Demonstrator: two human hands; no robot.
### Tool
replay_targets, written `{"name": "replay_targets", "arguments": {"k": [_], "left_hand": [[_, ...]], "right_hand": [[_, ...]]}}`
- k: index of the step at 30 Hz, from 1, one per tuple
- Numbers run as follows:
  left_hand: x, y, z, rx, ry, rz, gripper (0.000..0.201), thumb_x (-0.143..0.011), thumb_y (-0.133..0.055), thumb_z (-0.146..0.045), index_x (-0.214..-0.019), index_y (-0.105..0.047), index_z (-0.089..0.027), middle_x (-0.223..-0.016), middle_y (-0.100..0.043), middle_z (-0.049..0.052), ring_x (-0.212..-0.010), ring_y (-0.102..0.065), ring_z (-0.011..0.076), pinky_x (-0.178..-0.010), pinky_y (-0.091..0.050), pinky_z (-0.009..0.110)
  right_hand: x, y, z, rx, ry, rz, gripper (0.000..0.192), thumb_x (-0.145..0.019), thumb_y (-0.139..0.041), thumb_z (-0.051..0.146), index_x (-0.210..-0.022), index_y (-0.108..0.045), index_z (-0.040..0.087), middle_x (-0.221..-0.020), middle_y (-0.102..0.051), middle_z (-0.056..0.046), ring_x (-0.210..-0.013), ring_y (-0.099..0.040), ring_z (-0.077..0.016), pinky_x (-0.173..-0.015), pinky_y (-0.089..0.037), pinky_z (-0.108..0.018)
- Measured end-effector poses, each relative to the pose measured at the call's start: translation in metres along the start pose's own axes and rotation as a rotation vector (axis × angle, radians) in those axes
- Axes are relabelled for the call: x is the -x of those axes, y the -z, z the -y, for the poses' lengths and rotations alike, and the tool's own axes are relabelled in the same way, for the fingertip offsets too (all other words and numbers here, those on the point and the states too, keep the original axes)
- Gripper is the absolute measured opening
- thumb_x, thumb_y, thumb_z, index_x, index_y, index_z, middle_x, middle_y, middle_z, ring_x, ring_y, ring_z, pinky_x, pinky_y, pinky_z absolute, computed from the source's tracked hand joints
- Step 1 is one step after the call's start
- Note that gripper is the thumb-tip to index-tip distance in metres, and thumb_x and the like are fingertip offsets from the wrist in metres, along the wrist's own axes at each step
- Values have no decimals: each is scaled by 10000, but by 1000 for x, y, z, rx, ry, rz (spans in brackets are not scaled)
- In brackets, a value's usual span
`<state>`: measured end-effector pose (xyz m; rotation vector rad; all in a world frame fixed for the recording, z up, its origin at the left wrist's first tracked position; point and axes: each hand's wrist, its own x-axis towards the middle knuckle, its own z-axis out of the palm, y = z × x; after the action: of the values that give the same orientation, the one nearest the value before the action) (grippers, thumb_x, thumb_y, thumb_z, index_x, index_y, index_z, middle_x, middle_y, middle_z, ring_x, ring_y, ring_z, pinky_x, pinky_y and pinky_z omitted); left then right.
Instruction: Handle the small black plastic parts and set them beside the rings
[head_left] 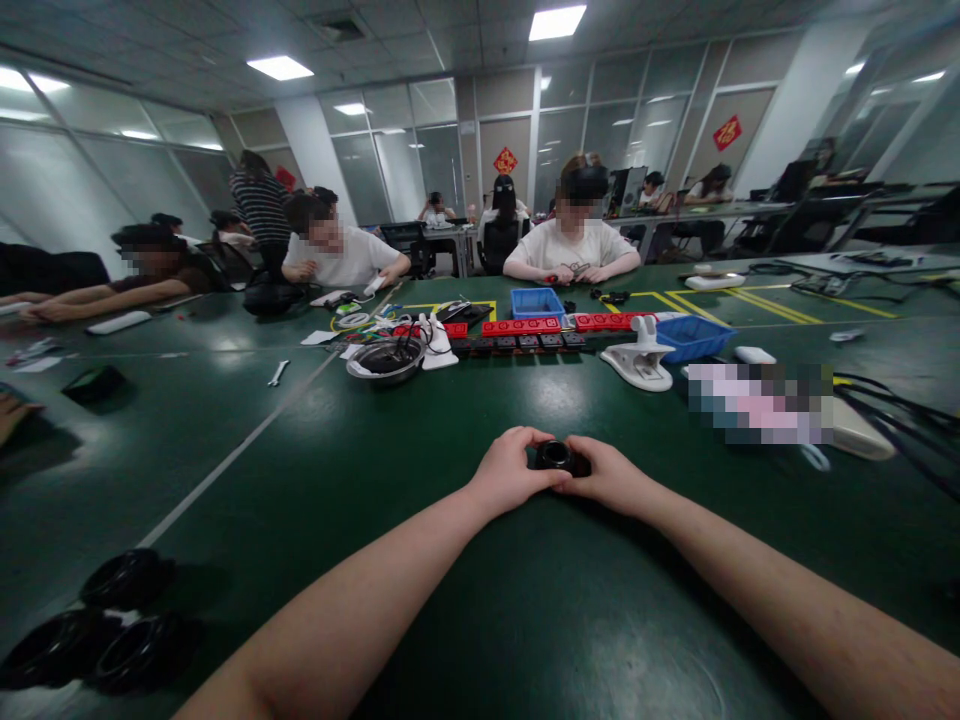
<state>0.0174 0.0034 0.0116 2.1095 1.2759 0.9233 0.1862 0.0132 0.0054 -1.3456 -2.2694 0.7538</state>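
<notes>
A small glossy black ring-shaped part (556,455) with a round hole on top is between my hands over the green table (420,620). My left hand (510,470) curls around its left side, thumb in front and fingers behind. From the right, my right hand (609,478) grips the same part, its fingertips close to the left thumb. The lower part of the piece is covered by my fingers. Several similar black ring-shaped parts (124,578) stand together at the near left corner.
Across the table lie a metal bowl (386,375) with black cable, red power strips (521,327), blue trays (694,338) and a white clip stand (641,360). A wrench (279,374) is at left; dark cables (900,410) run along the right. Co-workers sit opposite and at left.
</notes>
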Motion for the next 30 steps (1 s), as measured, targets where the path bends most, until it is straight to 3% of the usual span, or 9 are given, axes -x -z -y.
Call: {"name": "replay_targets", "arguments": {"k": [5,11,17,21,26,30], "left_hand": [[2,-7,-8,-114,123,-144,407,-546,-635,-457,-844,-547,-194,-837,-552,17,-770,-521,168,-661,-402,272],[3,-4,-8,-142,105,-158,387,-563,-628,-442,-846,-543,-191,-846,-555,18,-772,-524,167,-676,-403,274],[2,7,3,-12,-44,43,397,-625,-600,-373,-979,-532,-206,-871,-538,15,-679,-498,124,-594,-398,230],[0,10,7,25,-43,145,445,-642,-576,-408,-1034,-501,-212,-848,-514,16,-548,-436,82,-495,-359,205],[-3,9,6,-20,-44,141,625,-561,-618,-481,-1102,-442,-222,-921,-498,33,-731,-491,150,-622,-407,257],[-1,7,3,-63,-89,142,696,-508,-640,-509,-1106,-432,-219,-981,-487,43,-869,-480,188,-751,-398,302]], "right_hand": [[-2,-12,10,283,-126,-169,239,-614,-567,371,-695,-458,174,-683,-521,-6,-592,-475,-124,-481,-284,-207],[0,-15,20,430,-147,-174,263,-683,-484,431,-729,-519,174,-757,-572,-52,-680,-533,-170,-521,-321,-229],[5,-4,18,316,-67,-59,411,-622,-492,577,-708,-543,178,-688,-561,-46,-610,-518,-160,-497,-329,-232],[7,3,12,241,3,-87,406,-575,-544,575,-646,-464,183,-654,-517,-22,-573,-465,-142,-486,-319,-235],[6,5,5,73,57,-115,260,-747,-420,444,-776,-447,187,-708,-511,-8,-614,-456,-132,-537,-343,-241],[5,2,3,-24,54,-147,307,-741,-437,439,-912,-440,183,-813,-520,-25,-673,-479,-141,-575,-367,-254]]}}
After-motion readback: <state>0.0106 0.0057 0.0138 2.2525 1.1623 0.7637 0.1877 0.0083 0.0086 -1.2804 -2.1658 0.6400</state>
